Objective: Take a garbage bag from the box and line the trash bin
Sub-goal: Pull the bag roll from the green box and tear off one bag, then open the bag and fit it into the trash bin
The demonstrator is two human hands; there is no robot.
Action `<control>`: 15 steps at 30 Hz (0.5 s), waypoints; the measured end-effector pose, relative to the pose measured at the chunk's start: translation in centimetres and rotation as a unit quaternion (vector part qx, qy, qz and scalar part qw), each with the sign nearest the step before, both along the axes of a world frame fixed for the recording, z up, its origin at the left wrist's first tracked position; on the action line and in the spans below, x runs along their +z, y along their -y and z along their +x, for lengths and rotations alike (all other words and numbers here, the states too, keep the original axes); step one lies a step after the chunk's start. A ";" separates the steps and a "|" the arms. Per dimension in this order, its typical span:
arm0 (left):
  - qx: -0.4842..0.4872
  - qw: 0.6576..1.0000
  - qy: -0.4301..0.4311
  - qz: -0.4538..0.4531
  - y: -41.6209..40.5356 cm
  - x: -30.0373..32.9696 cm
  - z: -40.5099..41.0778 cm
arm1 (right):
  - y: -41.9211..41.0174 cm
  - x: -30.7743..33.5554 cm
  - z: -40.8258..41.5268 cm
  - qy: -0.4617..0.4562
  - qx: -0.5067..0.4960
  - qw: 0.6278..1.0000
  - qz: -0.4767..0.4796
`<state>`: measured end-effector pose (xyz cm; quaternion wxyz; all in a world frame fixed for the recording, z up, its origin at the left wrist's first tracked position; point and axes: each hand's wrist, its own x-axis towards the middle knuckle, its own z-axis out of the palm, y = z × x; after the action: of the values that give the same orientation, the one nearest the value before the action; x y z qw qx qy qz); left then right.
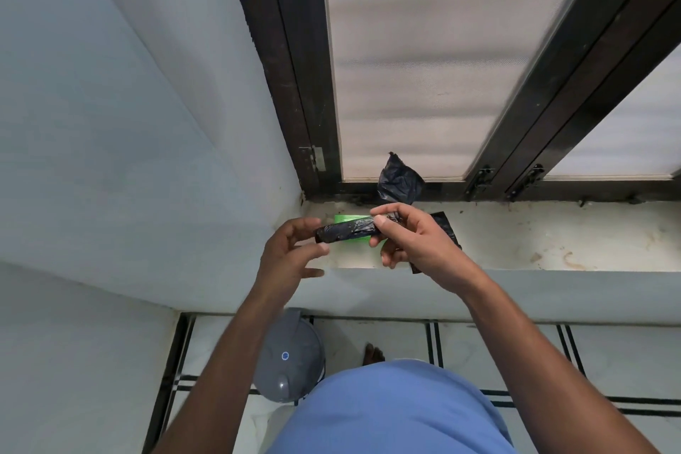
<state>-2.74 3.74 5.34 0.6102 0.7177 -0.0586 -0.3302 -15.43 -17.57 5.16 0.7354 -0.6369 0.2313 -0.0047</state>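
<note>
The step in hand seems to be separating one bag from the roll of garbage bags (346, 231), held in the middle of the frame above the window ledge (516, 240). The right hand (412, 243) pinches the roll's right end, with loose black plastic hanging behind it; the left hand (291, 251) has relaxed fingers at the left end, perhaps touching. The green box (350, 219) lies just behind. Next, the bag must be torn off and opened, then carried down to the grey trash bin (291, 357) at the lower middle, whose lid looks closed.

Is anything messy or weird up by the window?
Yes. A loose crumpled black bag leans against the window frame instead of sitting in a box, and the window ledge has brownish stains. The black bag roll in the hands looks fine.
</note>
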 end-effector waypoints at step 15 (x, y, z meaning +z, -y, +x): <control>-0.101 0.983 0.036 0.151 -2.5 -2.0 -0.1 | 1.2 -3.7 6.4 -0.082 0.091 0.899 -0.421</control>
<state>-2.86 6.24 3.38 0.4555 0.8036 -0.1021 -0.3692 -9.05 -18.76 1.41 0.3741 -0.9036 0.2081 0.0172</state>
